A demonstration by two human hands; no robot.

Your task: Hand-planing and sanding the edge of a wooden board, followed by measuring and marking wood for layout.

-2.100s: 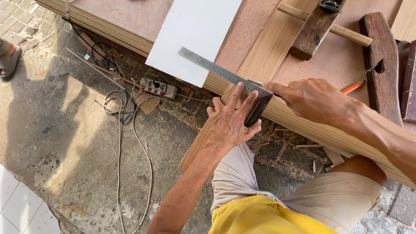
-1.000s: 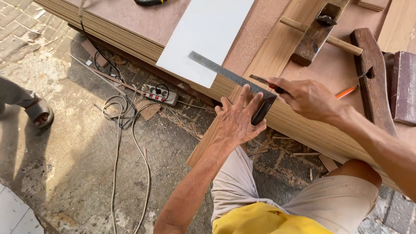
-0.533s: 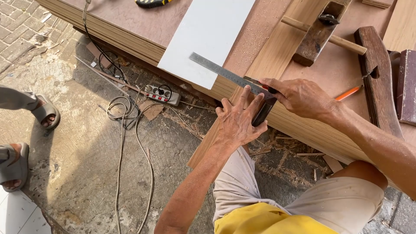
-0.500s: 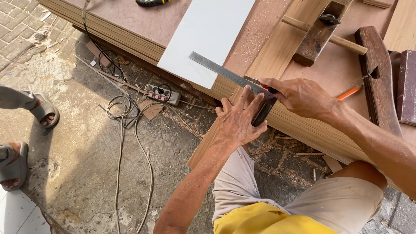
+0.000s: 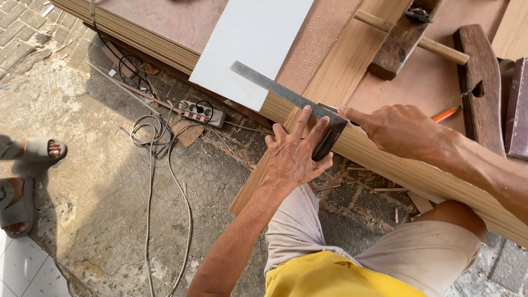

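Left hand (image 5: pixel 294 157) lies spread, fingers extended, pressing the dark stock of a try square (image 5: pixel 300 113) against the wooden plank (image 5: pixel 352 71). The square's steel blade runs up-left from the stock, across the plank and onto the corner of a white panel (image 5: pixel 253 41).

Right hand (image 5: pixel 399 129) is curled closed at the plank edge, just right of the stock, index finger pointing at the blade. Something thin sits at the fingertips; can't tell what it is.

The plank lies diagonally on a stack of reddish-brown sheet boards (image 5: pixel 170 22), its lower end overhanging toward the ground.

An orange pencil (image 5: pixel 445 114) lies on the board behind the right wrist. A wooden hand plane (image 5: pixel 404 36) with a cross handle rests on the plank's upper part. A second dark plane body (image 5: pixel 478 82) sits to the right.

No containers in view.

On the ground: a power strip (image 5: pixel 201 113) with tangled cable (image 5: pixel 151 165), and wood scraps. Another person's sandalled feet (image 5: pixel 25 181) are at the left edge.
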